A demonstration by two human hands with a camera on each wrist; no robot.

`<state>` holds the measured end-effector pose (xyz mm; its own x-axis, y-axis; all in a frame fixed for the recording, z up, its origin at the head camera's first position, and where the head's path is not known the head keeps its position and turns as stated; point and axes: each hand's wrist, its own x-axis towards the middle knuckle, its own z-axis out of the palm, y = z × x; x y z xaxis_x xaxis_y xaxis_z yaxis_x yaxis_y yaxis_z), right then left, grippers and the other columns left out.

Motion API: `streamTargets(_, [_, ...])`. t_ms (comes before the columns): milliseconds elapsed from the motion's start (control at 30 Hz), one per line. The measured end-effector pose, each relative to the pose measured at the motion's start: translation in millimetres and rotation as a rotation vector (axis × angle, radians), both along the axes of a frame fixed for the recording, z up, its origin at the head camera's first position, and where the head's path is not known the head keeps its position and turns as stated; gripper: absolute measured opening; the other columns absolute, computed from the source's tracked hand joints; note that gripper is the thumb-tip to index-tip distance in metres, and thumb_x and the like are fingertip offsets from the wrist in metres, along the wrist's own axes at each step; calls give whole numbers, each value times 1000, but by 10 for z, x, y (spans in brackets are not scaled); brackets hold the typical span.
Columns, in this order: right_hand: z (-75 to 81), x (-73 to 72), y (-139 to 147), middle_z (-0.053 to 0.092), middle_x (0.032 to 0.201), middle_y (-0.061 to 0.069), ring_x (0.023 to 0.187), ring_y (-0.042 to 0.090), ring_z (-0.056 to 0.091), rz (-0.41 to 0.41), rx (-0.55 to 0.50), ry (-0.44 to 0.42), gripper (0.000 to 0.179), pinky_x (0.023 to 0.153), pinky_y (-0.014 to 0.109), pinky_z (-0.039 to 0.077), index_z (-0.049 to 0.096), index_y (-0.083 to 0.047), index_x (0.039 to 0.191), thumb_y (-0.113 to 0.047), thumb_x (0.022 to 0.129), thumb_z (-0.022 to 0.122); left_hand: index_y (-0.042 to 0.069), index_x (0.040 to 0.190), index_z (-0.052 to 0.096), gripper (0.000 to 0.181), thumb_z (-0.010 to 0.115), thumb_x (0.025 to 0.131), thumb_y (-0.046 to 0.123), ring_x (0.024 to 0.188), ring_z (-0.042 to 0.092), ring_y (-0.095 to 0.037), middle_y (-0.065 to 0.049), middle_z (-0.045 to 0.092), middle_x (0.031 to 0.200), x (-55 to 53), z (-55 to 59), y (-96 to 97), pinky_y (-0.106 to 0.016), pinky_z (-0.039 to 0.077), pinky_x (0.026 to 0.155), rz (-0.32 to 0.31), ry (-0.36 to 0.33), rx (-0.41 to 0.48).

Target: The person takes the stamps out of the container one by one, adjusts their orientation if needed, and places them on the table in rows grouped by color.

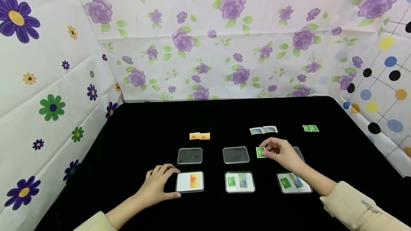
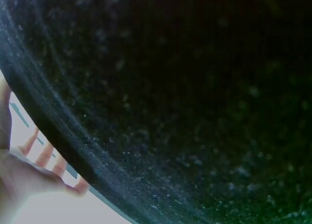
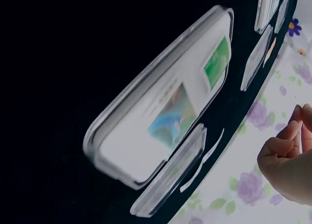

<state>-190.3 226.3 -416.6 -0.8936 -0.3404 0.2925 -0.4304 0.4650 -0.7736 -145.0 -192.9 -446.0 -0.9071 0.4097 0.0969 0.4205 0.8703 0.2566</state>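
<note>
Between thumb and fingers my right hand pinches a small green stamp, held over the dark table between the middle and right cases. My left hand spreads beside the left clear case, thumb and index finger at its near and far left corners. In that case a white card bears an orange stamp. The middle case's card carries a green and a blue stamp. The right filled case holds a similar pair, partly hidden by my right arm in the head view.
Behind the filled cases lie clear lids, left, middle and right, the last mostly behind my right hand. Farther back are pairs of orange stamps, blue stamps and green stamps. Flowered cloth stands behind the table.
</note>
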Motion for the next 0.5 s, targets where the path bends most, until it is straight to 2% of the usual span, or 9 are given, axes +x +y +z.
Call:
streamTargets(267, [31,-46,183,59,77,2,61,6,51,15,-30,44,18,54,21,41,62,3,102,3,84,65,19,118,58,65,81,65,47,113,50,-32,-6,54,125,8,-9,-3,-63,39,89,-6,14,1])
streamTargets(500, [38,-163,387,59,78,0,63,10,52,40,-64,61,18,54,21,41,60,7,102,4,85,63,19,119,58,65,81,65,47,114,50,-31,-6,54,125,6,-4,-10,-62,39,89,-3,7,9])
